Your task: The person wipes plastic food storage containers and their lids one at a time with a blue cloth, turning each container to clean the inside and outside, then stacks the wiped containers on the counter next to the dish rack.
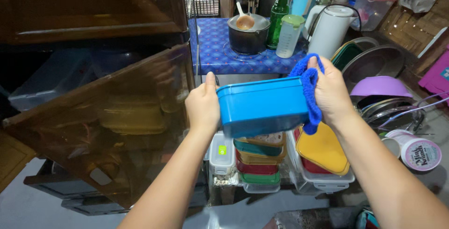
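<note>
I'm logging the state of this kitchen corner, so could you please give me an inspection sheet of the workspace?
Surface: blue patterned table, crowded.
Job's things: blue rectangular container, held up between both hands; blue cloth against its right end.
Clutter: stacked lidded containers below; pot with ladle, green bottle, white kettle on the table.
Grippers: left hand grips the left end; right hand holds the cloth.
Cables: nothing seen.
Surroundings: brown tinted cabinet door open at left; metal dishes at right.
</note>
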